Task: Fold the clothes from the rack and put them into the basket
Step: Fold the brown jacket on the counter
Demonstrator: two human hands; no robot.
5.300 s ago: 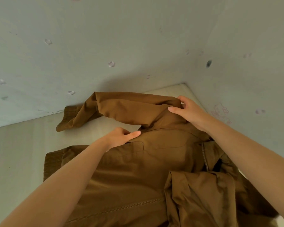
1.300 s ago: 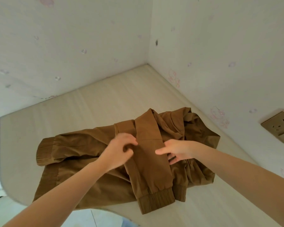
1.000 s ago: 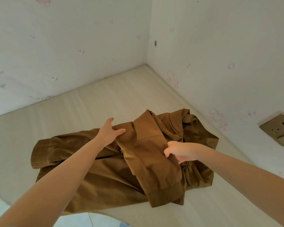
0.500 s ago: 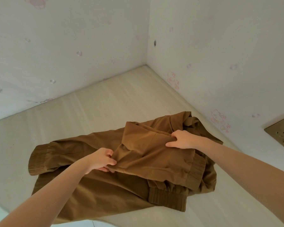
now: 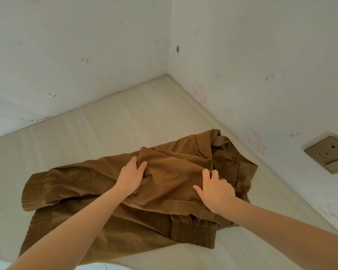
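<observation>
Brown cloth is under the fingers of both hands: the left hand [image 5: 130, 175] pinches a fold of the jacket [image 5: 164, 184], the right hand [image 5: 216, 189] presses it with spread fingers. It lies half-folded on the pale table [image 5: 105, 129], near the corner.

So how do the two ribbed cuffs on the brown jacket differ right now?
The left cuff lies at the end of a sleeve stretched out to the left, well clear of both hands; the right cuff sits on a sleeve folded across the jacket, just below the right hand. The left cuff lies spread flat, while the right cuff has cloth bunched above it. Both are brown ribbed knit and rest on the table.
</observation>
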